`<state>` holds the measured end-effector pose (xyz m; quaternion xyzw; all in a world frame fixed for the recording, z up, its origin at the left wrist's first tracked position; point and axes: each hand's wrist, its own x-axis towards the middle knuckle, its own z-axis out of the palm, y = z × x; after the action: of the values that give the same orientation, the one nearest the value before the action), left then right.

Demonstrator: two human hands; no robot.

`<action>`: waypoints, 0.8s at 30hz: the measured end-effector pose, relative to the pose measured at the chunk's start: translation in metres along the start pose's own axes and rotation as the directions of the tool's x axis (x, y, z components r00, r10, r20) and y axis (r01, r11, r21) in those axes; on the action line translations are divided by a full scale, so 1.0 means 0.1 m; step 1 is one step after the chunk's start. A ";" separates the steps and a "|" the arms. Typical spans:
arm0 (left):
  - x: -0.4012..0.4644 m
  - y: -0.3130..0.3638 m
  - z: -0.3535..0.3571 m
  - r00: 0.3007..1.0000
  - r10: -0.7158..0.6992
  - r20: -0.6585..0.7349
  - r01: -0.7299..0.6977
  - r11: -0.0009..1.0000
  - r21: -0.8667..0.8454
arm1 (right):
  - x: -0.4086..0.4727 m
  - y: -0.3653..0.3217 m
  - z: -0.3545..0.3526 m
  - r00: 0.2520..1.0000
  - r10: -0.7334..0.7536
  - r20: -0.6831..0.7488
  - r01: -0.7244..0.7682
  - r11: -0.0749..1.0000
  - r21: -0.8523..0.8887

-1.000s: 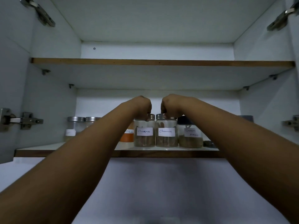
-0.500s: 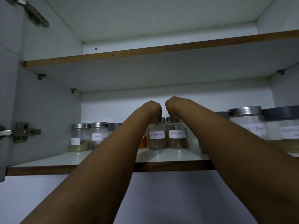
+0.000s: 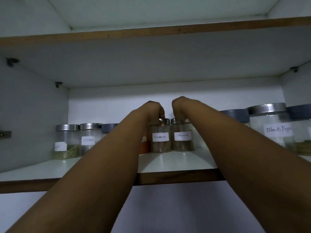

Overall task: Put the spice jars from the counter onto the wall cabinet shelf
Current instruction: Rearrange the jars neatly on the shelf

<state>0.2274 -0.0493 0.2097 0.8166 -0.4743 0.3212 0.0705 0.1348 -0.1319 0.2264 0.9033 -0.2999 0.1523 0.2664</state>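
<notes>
Two small glass jars labelled Cinnamon stand side by side on the lower cabinet shelf [image 3: 176,162], towards its back. My left hand [image 3: 154,110] grips the lid of the left cinnamon jar [image 3: 160,140] from above. My right hand [image 3: 179,108] grips the lid of the right cinnamon jar [image 3: 182,140] the same way. Both jars rest upright on the shelf and touch each other. Both arms reach up from below and hide part of the shelf behind them.
Left of my arms stand a jar of green spice [image 3: 67,142], a Cloves jar [image 3: 90,138] and a grey-lidded jar [image 3: 109,128]. An orange jar [image 3: 145,145] peeks behind my left arm. A Black Pepper jar [image 3: 271,125] and grey-lidded jars stand right. The upper shelf [image 3: 151,32] hangs overhead.
Both hands have pushed the two cinnamon jars deeper onto the shelf. My head has moved closer and tilted up, so the jars at the right have come into view.
</notes>
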 end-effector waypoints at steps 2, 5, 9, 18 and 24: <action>0.01 0.00 0.01 1.000 -0.005 0.004 0.005 1.000 0.017 | 0.03 0.02 0.02 1.000 -0.011 -0.007 0.012 1.000 0.020; 0.05 0.05 0.00 0.999 -0.018 0.028 0.016 0.999 0.048 | 0.09 0.04 0.05 0.997 -0.074 -0.011 0.074 0.997 0.024; 0.08 0.07 0.01 0.999 -0.037 0.031 0.036 0.999 0.019 | 0.12 -0.06 0.11 0.998 -0.066 0.017 0.064 0.994 0.084; -0.05 0.16 -0.04 0.897 0.001 -0.443 -0.171 0.923 -0.345 | -0.44 -0.04 0.04 0.964 -0.028 -0.266 0.132 0.914 0.383; -0.28 0.87 -0.29 0.833 0.055 -0.551 -0.296 0.885 -0.359 | -1.28 1.06 0.10 0.848 0.155 -0.506 0.049 0.929 0.368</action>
<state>0.1336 -0.0635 0.1993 0.6126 -0.5703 0.4246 0.3453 -0.0287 -0.1502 0.2041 0.8514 -0.2067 0.4546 0.1604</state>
